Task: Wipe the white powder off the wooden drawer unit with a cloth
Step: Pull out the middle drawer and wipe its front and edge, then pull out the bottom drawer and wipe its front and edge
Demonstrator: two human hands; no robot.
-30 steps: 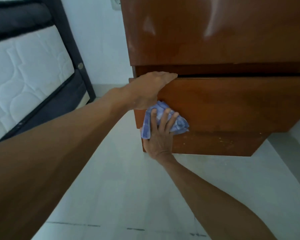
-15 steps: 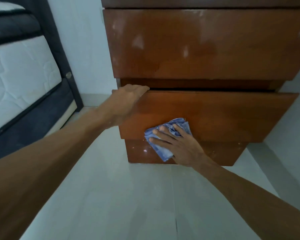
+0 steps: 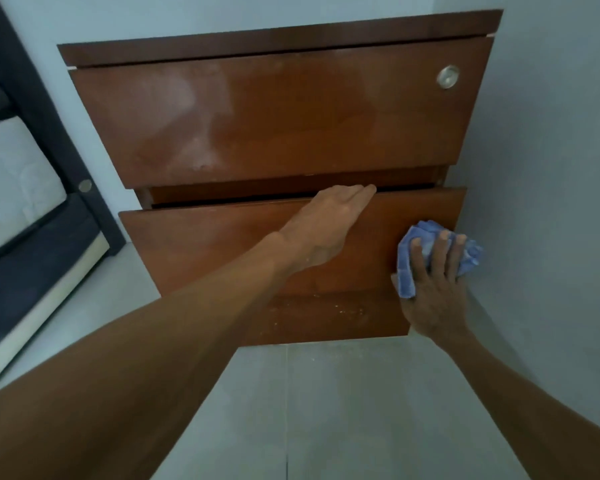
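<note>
Leftmost, a dark bed frame (image 3: 38, 133) with a white quilted mattress (image 3: 11, 181) runs along the edge of the view, standing on a pale tiled floor (image 3: 326, 410).

Next comes the wooden drawer unit (image 3: 277, 119), set against a light wall (image 3: 551, 168) and seen from above and in front. Its top drawer (image 3: 291, 112) is closed — hazy white powder (image 3: 187, 109) smears across the left and middle of its front, and a small round metal lock (image 3: 447, 77) sits near its upper right corner. The middle drawer (image 3: 205, 244) is pulled slightly outward, leaving a dark gap along its top edge. Below it, the bottom drawer front (image 3: 333, 320) carries a scatter of small pale specks.

The left hand (image 3: 329, 223) reaches in from the lower left, forearm crossing the frame, and rests on the top edge of the middle drawer with its fingers held together and extended toward the gap; it grips nothing that can be seen.

Farther right, the right hand (image 3: 433, 292) presses a crumpled blue cloth (image 3: 426, 247) flat against the right end of the middle drawer's front — fingers spread over the fabric, fingertips pointing upward. The cloth bulges out above and to both sides of the fingers and slightly overhangs the drawer's right edge, just beside the wall.
</note>
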